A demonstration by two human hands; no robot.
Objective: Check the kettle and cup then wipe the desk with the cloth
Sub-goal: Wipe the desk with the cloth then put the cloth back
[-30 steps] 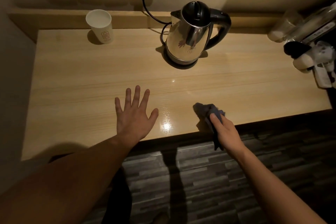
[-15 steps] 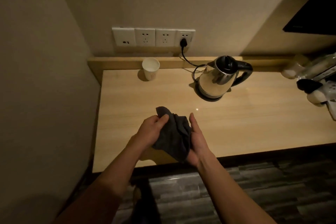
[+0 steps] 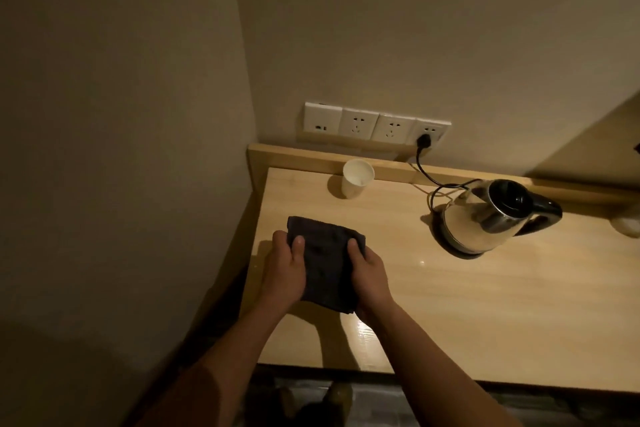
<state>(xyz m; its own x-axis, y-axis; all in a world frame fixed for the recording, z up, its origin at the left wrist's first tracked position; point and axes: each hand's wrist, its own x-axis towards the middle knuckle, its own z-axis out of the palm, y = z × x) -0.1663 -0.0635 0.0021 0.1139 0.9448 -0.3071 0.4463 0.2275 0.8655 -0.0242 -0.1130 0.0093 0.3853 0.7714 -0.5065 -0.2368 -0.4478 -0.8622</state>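
Note:
A dark grey cloth [image 3: 325,263], folded into a rough rectangle, is held over the left end of the light wooden desk [image 3: 485,315]. My left hand [image 3: 284,270] grips its left edge and my right hand [image 3: 369,274] grips its right edge, thumbs on top. A white paper cup [image 3: 356,178] stands upright at the back left of the desk. The steel kettle [image 3: 485,218] with a black lid and handle sits on its base to the right of the cup, well beyond my hands.
A row of white wall sockets [image 3: 375,123] is above the desk's back ledge, with the kettle's black cord [image 3: 424,166] plugged into the rightmost one. A wall [image 3: 121,149] closes the left side. A pale object [image 3: 627,225] shows at the right edge.
The cloth went from my right hand alone at the desk's front edge to both hands, and is now spread flatter. The view has swung up and to the left.

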